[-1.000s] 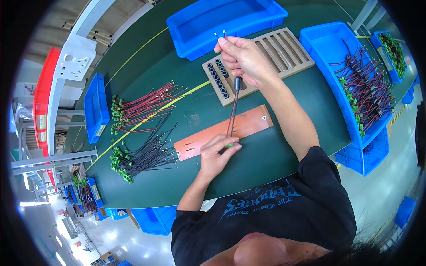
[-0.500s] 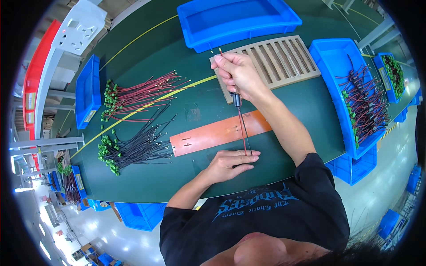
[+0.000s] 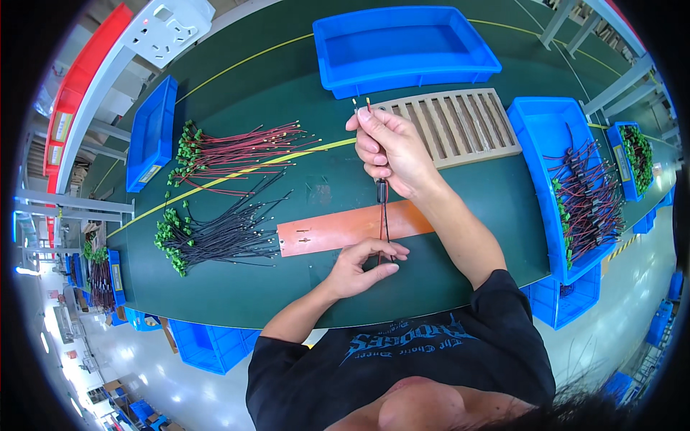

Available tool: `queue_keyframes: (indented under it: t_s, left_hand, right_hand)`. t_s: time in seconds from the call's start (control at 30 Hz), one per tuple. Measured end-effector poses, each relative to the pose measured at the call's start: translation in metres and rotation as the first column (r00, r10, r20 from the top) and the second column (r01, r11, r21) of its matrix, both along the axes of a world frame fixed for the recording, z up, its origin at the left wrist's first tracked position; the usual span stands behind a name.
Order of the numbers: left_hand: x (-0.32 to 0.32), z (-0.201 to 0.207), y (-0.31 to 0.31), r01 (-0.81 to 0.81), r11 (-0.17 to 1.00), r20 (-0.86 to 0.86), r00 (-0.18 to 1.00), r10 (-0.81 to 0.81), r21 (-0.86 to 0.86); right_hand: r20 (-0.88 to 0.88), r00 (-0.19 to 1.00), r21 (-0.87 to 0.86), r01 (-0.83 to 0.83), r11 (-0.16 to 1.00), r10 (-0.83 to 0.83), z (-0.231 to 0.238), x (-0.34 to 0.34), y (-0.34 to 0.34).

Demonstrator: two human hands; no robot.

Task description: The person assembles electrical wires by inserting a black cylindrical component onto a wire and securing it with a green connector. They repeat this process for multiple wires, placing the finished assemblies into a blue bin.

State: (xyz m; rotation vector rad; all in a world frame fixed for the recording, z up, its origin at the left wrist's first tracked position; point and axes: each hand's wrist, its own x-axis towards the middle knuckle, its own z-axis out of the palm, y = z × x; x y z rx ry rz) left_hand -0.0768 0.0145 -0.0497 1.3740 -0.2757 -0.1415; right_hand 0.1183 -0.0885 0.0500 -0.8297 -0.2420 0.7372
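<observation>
My right hand is closed around a red and black wire pair, raised above the table. Two tinned wire tips poke up past its thumb and forefinger. Just under the fist hangs a small black cylindrical part on the wires. From it, the wire pair runs down to my left hand, whose curled fingers hold the lower end near the table's front. The ends inside the left hand are hidden. Beneath the wires lies an orange strip with small slots.
Left lie bundles of red wires and black wires with green connectors. A slotted tan tray sits beyond my right hand. Blue bins stand at the back, left and right, the right one holding finished-looking wire assemblies.
My hands are closer together, and the wire span between them is shorter. The left fingers have curled more around the lower wires. The whole view has shifted slightly.
</observation>
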Motion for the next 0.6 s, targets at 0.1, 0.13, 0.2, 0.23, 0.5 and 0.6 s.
queue_keyframes:
  t_s: [0.1,0.13,0.2,0.23,0.5,0.6]
  left_hand:
    - [0.0,-0.004,0.004,-0.033,0.99,-0.032,0.999,0.029,-0.138]
    - [-0.001,-0.004,0.004,-0.056,0.989,-0.018,0.998,0.054,-0.134]
    - [0.0,0.007,0.002,-0.137,0.964,-0.065,0.99,0.125,-0.23]
    - [0.0,0.01,0.002,-0.178,0.945,-0.09,0.983,0.159,-0.276]
    - [0.005,0.003,0.012,-0.28,0.95,-0.237,0.941,0.242,-0.14]
    - [0.003,0.002,0.011,-0.319,0.937,-0.235,0.93,0.281,-0.14]
  right_hand:
    - [-0.006,1.0,-0.005,-0.029,1.0,0.029,0.001,-0.005,0.002]
    - [-0.014,0.999,0.004,-0.05,0.999,0.05,0.0,-0.005,0.002]
    - [-0.01,0.996,0.018,-0.083,0.996,0.083,0.001,-0.008,0.003]
    - [-0.008,0.995,0.025,-0.101,0.995,0.101,0.001,-0.011,0.004]
    - [0.091,0.977,-0.037,-0.189,0.981,0.192,-0.013,-0.038,0.024]
    - [0.175,0.973,-0.043,-0.144,0.989,0.149,-0.02,-0.035,0.024]
